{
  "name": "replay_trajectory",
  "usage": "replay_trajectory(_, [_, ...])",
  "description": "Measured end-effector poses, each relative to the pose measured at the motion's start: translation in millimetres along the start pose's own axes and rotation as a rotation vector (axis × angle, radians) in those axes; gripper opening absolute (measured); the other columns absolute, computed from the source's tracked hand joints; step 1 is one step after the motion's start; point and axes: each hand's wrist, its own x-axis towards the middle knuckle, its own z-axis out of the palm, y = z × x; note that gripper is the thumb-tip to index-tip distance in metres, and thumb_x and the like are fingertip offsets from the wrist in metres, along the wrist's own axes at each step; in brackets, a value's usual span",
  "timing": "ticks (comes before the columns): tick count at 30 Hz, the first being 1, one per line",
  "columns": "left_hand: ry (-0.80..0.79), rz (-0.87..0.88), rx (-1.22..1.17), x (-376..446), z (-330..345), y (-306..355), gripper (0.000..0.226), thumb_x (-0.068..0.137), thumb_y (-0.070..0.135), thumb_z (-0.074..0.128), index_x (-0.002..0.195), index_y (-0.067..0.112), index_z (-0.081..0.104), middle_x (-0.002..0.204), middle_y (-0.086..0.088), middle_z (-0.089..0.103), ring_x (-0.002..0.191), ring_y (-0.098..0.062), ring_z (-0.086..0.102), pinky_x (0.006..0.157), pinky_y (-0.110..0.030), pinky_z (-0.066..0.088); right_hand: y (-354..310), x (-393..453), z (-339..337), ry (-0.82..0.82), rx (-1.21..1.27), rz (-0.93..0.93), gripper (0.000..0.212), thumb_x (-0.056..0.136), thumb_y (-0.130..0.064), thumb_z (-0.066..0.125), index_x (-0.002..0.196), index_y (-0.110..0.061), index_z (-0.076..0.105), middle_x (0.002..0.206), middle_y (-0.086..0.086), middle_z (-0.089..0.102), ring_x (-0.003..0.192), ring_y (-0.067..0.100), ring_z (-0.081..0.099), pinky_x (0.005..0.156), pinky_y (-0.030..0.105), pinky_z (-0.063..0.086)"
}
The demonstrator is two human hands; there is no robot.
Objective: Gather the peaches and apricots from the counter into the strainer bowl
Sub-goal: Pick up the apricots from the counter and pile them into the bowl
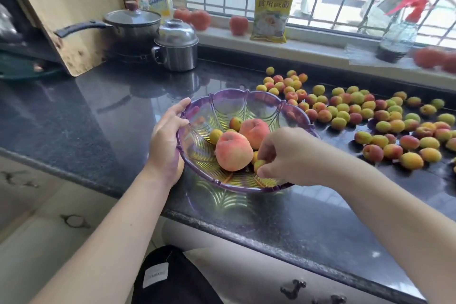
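Head view: dark counter (74,111) under window; left hand (165,140) grips bowl (249,99), right hand (288,155) pinches apricot (259,164).

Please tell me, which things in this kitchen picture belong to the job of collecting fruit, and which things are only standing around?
Part of the job:
- purple strainer bowl, gripped at its rim by the left hand
- two peaches in the bowl
- small apricot pinched by the right hand
- apricots spread on the counter

Only standing around:
- pot
- steel mug
- spray bottle
- yellow packet
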Motion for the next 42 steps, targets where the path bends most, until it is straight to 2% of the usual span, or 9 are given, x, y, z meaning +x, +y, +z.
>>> replay_trajectory(8, [0.014, 0.012, 0.038, 1.7, -1.3, -1.9, 0.05, 0.087, 0.018, 0.053, 0.135, 0.018, 0.068, 0.138, -0.011, 0.07, 0.129, -0.03, 0.067, 0.115, -0.056, 0.049, -3.9, 14.8, 9.0, -0.06, -0.115, 0.021, 0.021, 0.082, -0.033, 0.076, 0.088, -0.013, 0.076, 0.089, 0.008, 0.071, 0.083, 0.028, 0.067, 0.074, 0.044, 0.061])
replay_trajectory(17, [0.016, 0.015, 0.039, 1.6, -1.5, -2.4, 0.047, 0.087, 0.018, 0.053, 0.132, 0.02, 0.069, 0.137, -0.011, 0.07, 0.128, -0.031, 0.068, 0.114, -0.056, 0.05, -5.1, 21.3, 13.4, 0.007, -0.166, 0.022, 0.022, 0.081, -0.035, 0.08, 0.084, -0.015, 0.071, 0.082, 0.003, 0.065, 0.076, 0.023, 0.064, 0.062, 0.033, 0.056])
replay_trajectory(21, [-0.004, 0.014, 0.043, 1.6, -2.5, -3.3, 0.041, 0.099, 0.011, 0.049, 0.135, 0.019, 0.067, 0.137, -0.011, 0.07, 0.127, -0.03, 0.069, 0.114, -0.057, 0.05, -7.6, 20.4, 13.0, 0.013, -0.187, -0.001, 0.025, 0.083, -0.035, 0.08, 0.087, -0.013, 0.071, 0.08, 0.001, 0.062, 0.074, 0.02, 0.061, 0.055, 0.029, 0.048])
replay_trajectory(26, [-0.031, 0.0, 0.04, -3.3, -0.1, 1.9, 0.055, 0.085, 0.018, 0.052, 0.138, 0.022, 0.066, 0.14, -0.008, 0.069, 0.129, -0.027, 0.067, 0.115, -0.054, 0.049, -5.8, 18.9, 11.9, 0.019, -0.175, -0.005, 0.026, 0.083, -0.038, 0.079, 0.089, -0.015, 0.068, 0.081, -0.001, 0.06, 0.074, 0.018, 0.059, 0.054, 0.028, 0.044])
replay_trajectory(30, [-0.081, -0.011, -0.021, -5.7, 1.3, 2.1, 0.067, 0.078, 0.008, 0.049, 0.142, 0.023, 0.061, 0.141, -0.008, 0.068, 0.13, -0.027, 0.067, 0.116, -0.055, 0.048, -4.1, 14.1, 3.6, -0.001, -0.16, -0.009, 0.029, 0.084, -0.044, 0.077, 0.086, -0.016, 0.071, 0.079, 0.0, 0.066, 0.072, 0.017, 0.063, 0.06, 0.03, 0.054])
replay_trajectory(32, [-0.045, 0.013, -0.034, -6.3, 2.5, 2.5, 0.068, 0.075, 0.006, 0.048, 0.139, 0.021, 0.062, 0.139, -0.012, 0.069, 0.126, -0.029, 0.069, 0.115, -0.055, 0.049, 0.4, 10.4, -12.8, 0.087, -0.07, 0.018, 0.027, 0.089, -0.044, 0.072, 0.081, -0.019, 0.07, 0.075, 0.001, 0.067, 0.067, 0.015, 0.064, 0.056, 0.027, 0.053])
replay_trajectory(36, [0.068, 0.105, -0.05, -8.2, 5.5, 0.6, 0.066, 0.07, 0.002, 0.046, 0.131, 0.008, 0.068, 0.124, -0.01, 0.076, 0.123, -0.036, 0.07, 0.115, -0.057, 0.049, 30.3, 9.7, -52.4, 0.56, 0.22, 0.142, 0.026, 0.099, -0.038, 0.061, 0.083, -0.019, 0.066, 0.072, 0.001, 0.066, 0.057, 0.013, 0.062, 0.054, 0.027, 0.048])
replay_trajectory(39, [0.177, 0.143, -0.087, -6.4, 4.3, 0.6, 0.064, 0.066, 0.0, 0.045, 0.124, 0.005, 0.071, 0.113, -0.005, 0.079, 0.117, -0.029, 0.073, 0.113, -0.056, 0.05, 76.3, 30.3, -46.6, 0.755, 0.242, 0.269, 0.015, 0.1, -0.029, 0.059, 0.093, -0.017, 0.065, 0.084, 0.003, 0.067, 0.06, 0.01, 0.059, 0.051, 0.022, 0.042])
replay_trajectory(42, [0.221, 0.137, -0.146, -2.9, 2.8, 2.2, 0.063, 0.07, -0.004, 0.045, 0.128, 0.002, 0.069, 0.129, -0.021, 0.07, 0.114, -0.03, 0.074, 0.111, -0.055, 0.053, 115.4, 58.3, -10.2, 0.743, 0.191, 0.329, 0.016, 0.097, -0.019, 0.058, 0.108, -0.011, 0.069, 0.11, 0.013, 0.067, 0.093, 0.03, 0.064, 0.083, 0.043, 0.055])
